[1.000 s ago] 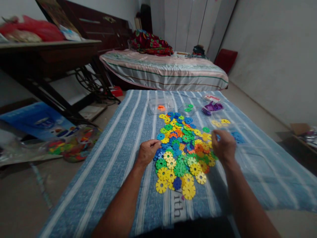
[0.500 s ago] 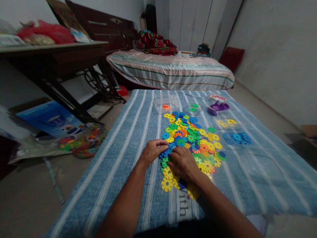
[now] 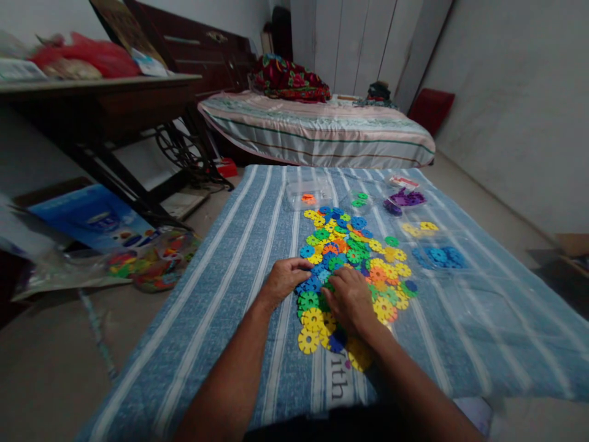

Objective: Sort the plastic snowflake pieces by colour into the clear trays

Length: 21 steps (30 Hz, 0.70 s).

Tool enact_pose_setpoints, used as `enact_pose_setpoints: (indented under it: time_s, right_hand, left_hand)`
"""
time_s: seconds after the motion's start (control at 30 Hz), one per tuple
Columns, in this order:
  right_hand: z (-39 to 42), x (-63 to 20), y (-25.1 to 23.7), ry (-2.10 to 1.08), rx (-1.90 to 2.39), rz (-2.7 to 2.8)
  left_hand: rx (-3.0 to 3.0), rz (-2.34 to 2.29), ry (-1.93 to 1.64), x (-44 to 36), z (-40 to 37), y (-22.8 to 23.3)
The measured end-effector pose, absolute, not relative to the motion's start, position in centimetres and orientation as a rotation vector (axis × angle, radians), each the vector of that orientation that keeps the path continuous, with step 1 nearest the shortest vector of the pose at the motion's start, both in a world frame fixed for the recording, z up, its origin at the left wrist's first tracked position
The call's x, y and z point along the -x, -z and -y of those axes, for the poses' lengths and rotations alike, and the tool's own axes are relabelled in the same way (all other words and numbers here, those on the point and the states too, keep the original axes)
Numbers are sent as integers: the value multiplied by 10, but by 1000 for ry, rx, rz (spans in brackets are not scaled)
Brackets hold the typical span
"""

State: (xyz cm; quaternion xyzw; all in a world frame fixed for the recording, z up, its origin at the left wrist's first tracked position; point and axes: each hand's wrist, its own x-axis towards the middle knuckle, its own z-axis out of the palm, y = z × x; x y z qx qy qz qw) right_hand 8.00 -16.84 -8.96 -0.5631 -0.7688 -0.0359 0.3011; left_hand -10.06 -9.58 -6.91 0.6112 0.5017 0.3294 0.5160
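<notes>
A heap of notched plastic discs [image 3: 380,276] in yellow, blue, green and orange lies spread in front of me. At its left edge is my left hand [image 3: 286,279], its thumb and fingertips closed in beside blue discs [image 3: 313,283]; what they hold, if anything, is too small to make out. My right hand [image 3: 352,298] rests over the middle of the heap with curled fingers. Its fingertips are down among the discs, partly hidden, close to a green disc [image 3: 308,300]. Several yellow discs [image 3: 308,340] lie nearest to me, below the right hand.
Clear plastic boxes stand around the heap: one with orange discs [image 3: 308,199], one with green discs [image 3: 360,199], one with purple pieces [image 3: 407,197], one with blue discs [image 3: 442,256]. A striped cloth [image 3: 221,294] covers the table. Beyond it stands a bed [image 3: 317,132]; a sewing-machine table [image 3: 105,98] is left.
My right hand has shifted slightly right and away from me over the heap, uncovering more of the blue and green discs. My left hand has stayed nearly in place.
</notes>
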Motion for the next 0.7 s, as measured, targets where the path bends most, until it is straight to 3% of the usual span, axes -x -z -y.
enact_pose_setpoints:
  time_s: [0.43, 0.7]
  right_hand:
    - [157, -69, 100, -215, 1413, 1897]
    - [156, -97, 82, -294, 1367, 1726]
  left_hand:
    - [-1538, -1252, -842, 96, 95, 67]
    - [-1408, -1209, -865, 94, 97, 67]
